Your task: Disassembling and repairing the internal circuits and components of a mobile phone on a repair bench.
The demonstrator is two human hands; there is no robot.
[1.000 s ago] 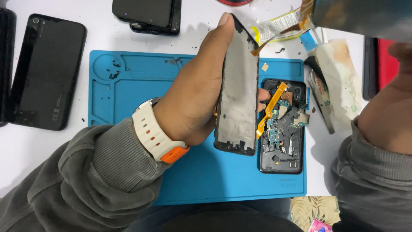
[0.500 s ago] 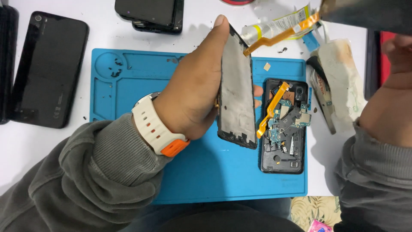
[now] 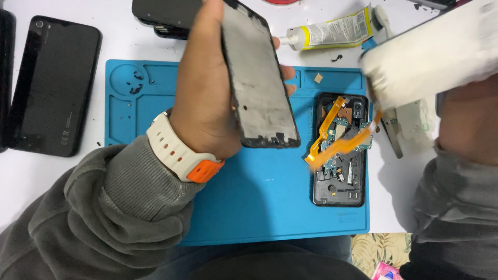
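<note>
Head-worn, looking steeply down from close above at blue mat [image 3: 155, 83] mid-frame; white table [image 3: 119, 36] along upper edge.

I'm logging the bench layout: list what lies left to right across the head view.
Black phone → left hand → phone frame → opened phone body → blurred white object at the right hand.

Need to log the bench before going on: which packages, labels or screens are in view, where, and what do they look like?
Glue tube: top centre on the white table, lying flat, yellow and white, white nozzle.
Dark phone: far left, back up, black rectangle, small pale markings.
Phone frame: in left hand, black rim, grey face.
Pink packet: bottom right corner.
</note>
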